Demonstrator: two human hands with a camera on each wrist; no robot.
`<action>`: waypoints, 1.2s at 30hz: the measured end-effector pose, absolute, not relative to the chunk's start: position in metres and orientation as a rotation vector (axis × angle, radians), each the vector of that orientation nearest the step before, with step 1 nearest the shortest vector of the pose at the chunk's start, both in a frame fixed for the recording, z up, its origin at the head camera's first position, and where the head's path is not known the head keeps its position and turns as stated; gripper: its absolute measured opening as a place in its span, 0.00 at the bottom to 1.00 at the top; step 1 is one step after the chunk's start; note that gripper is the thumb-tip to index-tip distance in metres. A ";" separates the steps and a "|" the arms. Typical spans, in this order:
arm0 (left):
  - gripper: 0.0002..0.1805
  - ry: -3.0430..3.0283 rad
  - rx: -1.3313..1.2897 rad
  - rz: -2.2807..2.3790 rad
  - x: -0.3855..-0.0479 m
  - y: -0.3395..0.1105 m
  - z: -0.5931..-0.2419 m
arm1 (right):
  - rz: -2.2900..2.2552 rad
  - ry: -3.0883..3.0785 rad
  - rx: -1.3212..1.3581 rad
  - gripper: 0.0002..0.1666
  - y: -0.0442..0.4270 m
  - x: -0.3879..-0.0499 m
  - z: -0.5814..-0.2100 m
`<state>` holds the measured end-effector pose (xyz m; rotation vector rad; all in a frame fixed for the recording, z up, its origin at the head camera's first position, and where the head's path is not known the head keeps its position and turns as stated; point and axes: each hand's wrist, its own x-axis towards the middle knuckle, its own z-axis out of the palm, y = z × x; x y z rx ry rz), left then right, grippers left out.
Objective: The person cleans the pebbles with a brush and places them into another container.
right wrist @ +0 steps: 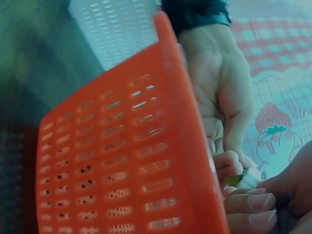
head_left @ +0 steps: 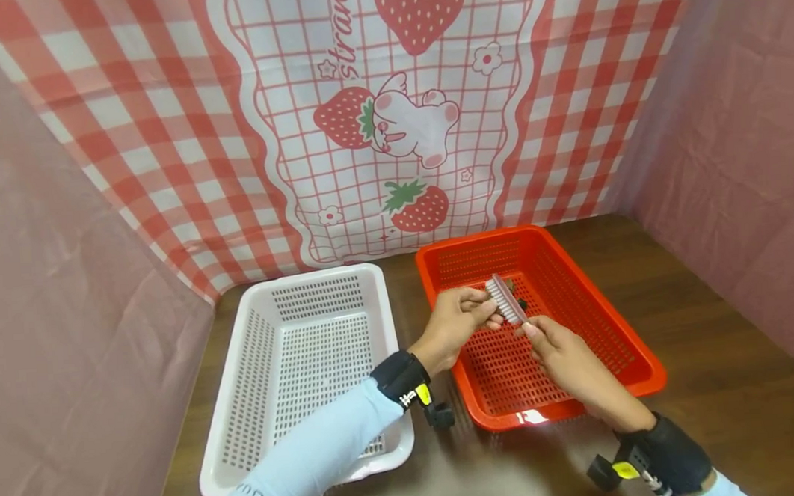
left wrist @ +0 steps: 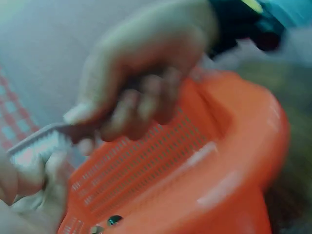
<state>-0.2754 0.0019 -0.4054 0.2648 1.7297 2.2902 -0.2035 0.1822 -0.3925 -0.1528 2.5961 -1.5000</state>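
Note:
A pinkish brush with white bristles (head_left: pixel 505 300) is over the red basket (head_left: pixel 471 383). My right hand (head_left: pixel 571 355) grips its handle, fingers curled round it in the left wrist view. My left hand (head_left: pixel 451 324) is at the bristles with bent fingers. In the right wrist view, the left hand (right wrist: pixel 219 92) pinches a small yellow-green thing (right wrist: pixel 234 180) against the bristles (right wrist: pixel 251 178); the fingers hide most of it. Beneath the brush, a small dark green item (head_left: pixel 522 304) and a brownish one (head_left: pixel 510 283) lie in the basket.
A white basket (head_left: pixel 209 467) stands left of the red one on the wooden table (head_left: pixel 721 381). Behind them hangs a red-and-white checked cloth with strawberries (head_left: pixel 410 120). Pink cloth hangs at both sides.

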 end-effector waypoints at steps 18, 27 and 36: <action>0.10 1.799 0.273 2.272 -0.278 0.003 -0.406 | -1.554 2.522 -0.116 0.25 0.181 -0.207 -0.394; 0.10 1.836 0.268 2.246 -0.273 0.007 -0.408 | -1.519 2.547 -0.122 0.26 0.186 -0.203 -0.394; 0.11 1.787 0.226 2.317 -0.272 0.006 -0.407 | -1.455 2.585 -0.156 0.25 0.184 -0.205 -0.391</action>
